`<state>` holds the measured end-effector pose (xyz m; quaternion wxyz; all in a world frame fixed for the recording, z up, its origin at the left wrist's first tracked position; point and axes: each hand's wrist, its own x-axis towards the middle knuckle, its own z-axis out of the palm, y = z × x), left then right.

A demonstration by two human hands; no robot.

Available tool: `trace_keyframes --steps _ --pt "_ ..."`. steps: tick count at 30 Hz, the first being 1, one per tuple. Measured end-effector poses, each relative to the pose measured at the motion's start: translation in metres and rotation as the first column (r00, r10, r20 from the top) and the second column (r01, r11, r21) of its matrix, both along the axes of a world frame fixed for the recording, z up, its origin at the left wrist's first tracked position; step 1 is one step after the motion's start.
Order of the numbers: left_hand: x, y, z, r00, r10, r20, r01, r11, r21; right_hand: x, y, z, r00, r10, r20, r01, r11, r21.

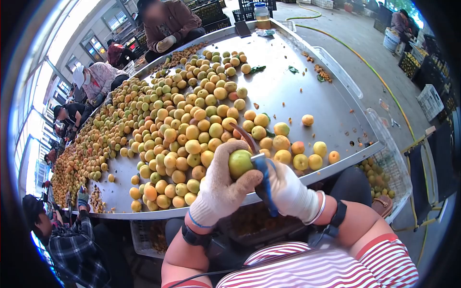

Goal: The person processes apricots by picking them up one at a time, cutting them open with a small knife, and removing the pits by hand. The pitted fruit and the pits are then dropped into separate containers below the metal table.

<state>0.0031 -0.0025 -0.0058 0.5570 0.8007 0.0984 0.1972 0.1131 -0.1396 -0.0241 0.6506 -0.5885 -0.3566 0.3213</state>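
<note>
My left hand [223, 185], in a white knit glove with brownish stained fingers, is wrapped round a green fruit [240, 164] above the near edge of the metal table. Close against it on the right, my right hand [290, 189], also gloved in white, grips a tool with a blue and black handle [264, 185]. A curved reddish-brown blade [244, 136] rises from the tool behind the fruit. Yellow, orange and green fruits [192, 132] lie heaped beyond my hands, with a few loose ones [315, 162] to the right.
The metal table [336, 120] slopes away ahead. A jar [261, 15] and a dark phone-like object [242, 29] stand at its far end. Several people work along the left side, one in plaid [79, 249] nearest. A crate of fruit [391, 168] sits below the right edge.
</note>
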Motion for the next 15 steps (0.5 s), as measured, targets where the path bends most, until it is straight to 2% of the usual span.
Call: trace_keyframes --steps 1,2,3,4,6,7,8,9,11,12,13,15 --pt "-0.001 0.001 0.001 1.0 0.001 -0.001 -0.001 1.0 0.0 0.007 -0.005 0.011 0.875 0.181 -0.449 -0.267 0.954 -0.135" --pt "-0.002 0.003 0.001 0.999 -0.038 -0.014 0.032 0.952 -0.305 0.012 -0.006 0.01 0.716 0.257 -0.649 -0.369 0.929 -0.039" --pt "-0.003 0.004 0.002 0.997 -0.08 -0.014 0.057 0.812 -0.58 0.021 -0.009 0.009 0.401 0.408 -0.82 -0.443 0.87 0.216" --pt "-0.001 0.0 -0.001 0.996 -0.056 0.07 0.088 0.753 -0.652 0.021 -0.014 0.013 0.448 0.418 -0.79 -0.427 0.877 0.222" --pt "0.001 0.007 -0.001 0.989 -0.084 0.124 0.143 0.77 -0.621 0.023 -0.02 0.019 0.489 0.432 -0.758 -0.42 0.878 0.23" --pt "0.001 0.012 0.0 0.978 -0.117 0.171 0.197 0.786 -0.586 0.027 -0.022 0.019 0.71 0.396 -0.582 -0.354 0.916 0.19" --pt "0.002 0.014 0.0 0.976 -0.08 0.203 0.187 0.786 -0.589 0.028 -0.022 0.019 0.875 0.321 -0.363 -0.275 0.946 0.174" --pt "0.001 0.015 0.001 0.977 -0.075 0.201 0.181 0.79 -0.586 0.023 -0.019 0.017 0.872 0.328 -0.363 -0.28 0.943 0.179" --pt "0.001 0.013 0.003 0.965 -0.022 0.261 0.184 0.765 -0.618 0.009 -0.016 0.01 0.975 0.112 -0.193 -0.079 0.982 0.17" --pt "0.002 0.014 0.001 0.965 -0.007 0.263 0.18 0.748 -0.639 0.012 -0.017 0.008 0.982 0.155 -0.11 -0.144 0.984 0.102" --pt "0.003 0.015 0.001 0.965 -0.006 0.263 0.178 0.75 -0.637 0.006 -0.014 0.0 0.992 0.124 -0.016 -0.12 0.981 0.154" --pt "0.004 0.015 0.0 0.943 0.012 0.333 0.206 0.765 -0.61 0.005 -0.017 0.005 0.964 0.116 0.239 -0.133 0.99 0.054"
